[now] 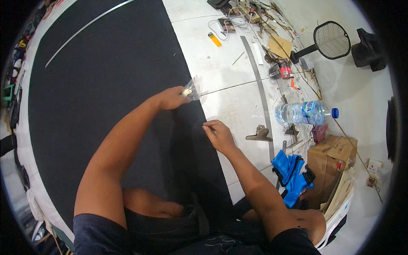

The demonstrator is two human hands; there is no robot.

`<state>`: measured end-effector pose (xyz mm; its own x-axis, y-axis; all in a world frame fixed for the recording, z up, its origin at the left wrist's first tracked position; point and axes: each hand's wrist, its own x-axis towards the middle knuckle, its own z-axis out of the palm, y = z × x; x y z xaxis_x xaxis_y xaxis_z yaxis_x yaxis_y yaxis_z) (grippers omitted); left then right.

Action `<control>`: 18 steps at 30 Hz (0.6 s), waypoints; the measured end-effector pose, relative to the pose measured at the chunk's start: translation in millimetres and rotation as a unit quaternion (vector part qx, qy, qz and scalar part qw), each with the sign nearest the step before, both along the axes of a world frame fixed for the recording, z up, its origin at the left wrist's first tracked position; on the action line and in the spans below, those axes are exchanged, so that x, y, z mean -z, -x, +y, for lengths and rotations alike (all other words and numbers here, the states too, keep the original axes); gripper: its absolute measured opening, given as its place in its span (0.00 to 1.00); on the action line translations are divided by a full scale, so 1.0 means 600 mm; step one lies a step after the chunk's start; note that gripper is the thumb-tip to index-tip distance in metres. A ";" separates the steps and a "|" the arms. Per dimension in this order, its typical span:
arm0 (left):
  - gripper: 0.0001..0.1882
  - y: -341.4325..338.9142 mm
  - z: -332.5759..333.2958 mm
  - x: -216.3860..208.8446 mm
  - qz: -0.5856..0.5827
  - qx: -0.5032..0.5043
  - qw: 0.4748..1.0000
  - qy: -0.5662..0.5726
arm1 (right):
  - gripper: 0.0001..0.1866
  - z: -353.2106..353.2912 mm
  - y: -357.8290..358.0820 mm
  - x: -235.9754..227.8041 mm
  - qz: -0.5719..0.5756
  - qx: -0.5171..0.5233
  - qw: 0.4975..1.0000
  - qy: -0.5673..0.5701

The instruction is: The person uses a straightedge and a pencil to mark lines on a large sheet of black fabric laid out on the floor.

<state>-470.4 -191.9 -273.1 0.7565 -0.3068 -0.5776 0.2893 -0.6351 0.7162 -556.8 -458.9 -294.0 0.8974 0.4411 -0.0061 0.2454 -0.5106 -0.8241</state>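
Note:
A large sheet of black cloth lies spread over the white tiled floor in front of me. My left hand grips a small clear plastic bag above the cloth's right edge; small shiny, partly yellowish pieces show through it. Nearer to me, my right hand is closed in a pinch beside the same edge. Whatever its fingertips hold, if anything, is too small to make out. Right of that hand, a metal bulldog clip rests on the tiles.
A long metal ruler runs along the tiles, and a thin strip lies on the cloth's far left. An orange lighter, a water bottle, blue gloves, a cardboard box and a racket-shaped swatter are at the right.

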 end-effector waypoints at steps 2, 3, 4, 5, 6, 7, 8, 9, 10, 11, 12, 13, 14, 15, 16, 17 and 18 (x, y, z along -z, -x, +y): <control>0.22 -0.001 -0.001 0.005 -0.002 -0.012 1.000 -0.007 | 0.10 0.000 -0.001 0.001 -0.007 -0.006 1.000 0.001; 0.22 0.000 -0.002 0.006 -0.005 -0.013 1.000 0.003 | 0.10 0.000 -0.002 0.002 -0.011 -0.005 1.000 0.001; 0.22 0.000 -0.003 0.007 -0.012 -0.017 1.000 -0.007 | 0.09 0.001 -0.003 0.004 -0.018 -0.017 1.000 0.008; 0.22 0.001 -0.003 0.006 -0.014 -0.023 0.999 -0.021 | 0.09 0.001 -0.005 0.006 -0.020 -0.025 0.999 0.015; 0.22 0.002 -0.004 0.005 -0.017 -0.022 0.999 -0.017 | 0.09 0.002 -0.006 0.007 -0.024 -0.029 0.999 0.015; 0.22 0.002 -0.004 0.002 -0.011 -0.025 0.999 -0.016 | 0.10 0.001 -0.007 0.007 -0.043 -0.042 0.998 0.021; 0.22 0.002 -0.004 0.000 -0.005 -0.029 0.999 -0.015 | 0.10 -0.002 -0.009 0.006 -0.062 -0.054 0.996 0.028; 0.22 0.002 -0.004 -0.003 -0.004 -0.029 0.999 -0.014 | 0.10 -0.006 -0.009 0.004 -0.061 -0.055 0.996 0.029; 0.22 0.002 -0.004 -0.005 -0.002 -0.024 1.000 -0.014 | 0.10 -0.012 -0.010 0.000 -0.052 -0.085 0.994 0.054; 0.22 0.002 -0.004 -0.008 -0.004 -0.018 1.000 -0.012 | 0.09 -0.018 -0.012 -0.004 -0.044 -0.115 0.989 0.080; 0.22 0.002 -0.005 -0.009 -0.001 -0.021 1.000 -0.012 | 0.09 -0.025 -0.012 -0.009 -0.045 -0.117 0.989 0.080; 0.23 0.002 -0.005 -0.011 -0.007 -0.013 1.000 -0.008 | 0.09 -0.031 -0.014 -0.014 -0.040 -0.155 0.980 0.116; 0.23 0.002 -0.006 -0.012 -0.014 -0.010 1.000 -0.010 | 0.09 -0.033 -0.015 -0.017 -0.033 -0.190 0.969 0.158; 0.23 0.003 -0.006 -0.013 -0.015 -0.009 1.000 -0.003 | 0.09 -0.033 -0.018 -0.018 -0.038 -0.195 0.968 0.153; 0.24 0.004 -0.007 -0.013 -0.015 -0.024 0.999 -0.019 | 0.09 -0.030 -0.021 -0.018 -0.049 -0.168 0.979 0.104; 0.26 0.004 -0.008 -0.013 -0.011 -0.034 0.999 -0.039 | 0.08 -0.025 -0.024 -0.017 -0.057 -0.143 0.986 0.058; 0.26 0.004 -0.007 -0.014 -0.015 -0.038 0.998 -0.036 | 0.08 -0.018 -0.028 -0.015 -0.059 -0.140 0.987 0.055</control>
<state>-472.5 -196.3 -264.6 0.7932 -0.2055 -0.5733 0.3187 -0.6621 0.6783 -540.1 -469.8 -285.1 0.7383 0.6738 0.0305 0.4806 -0.4938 -0.7247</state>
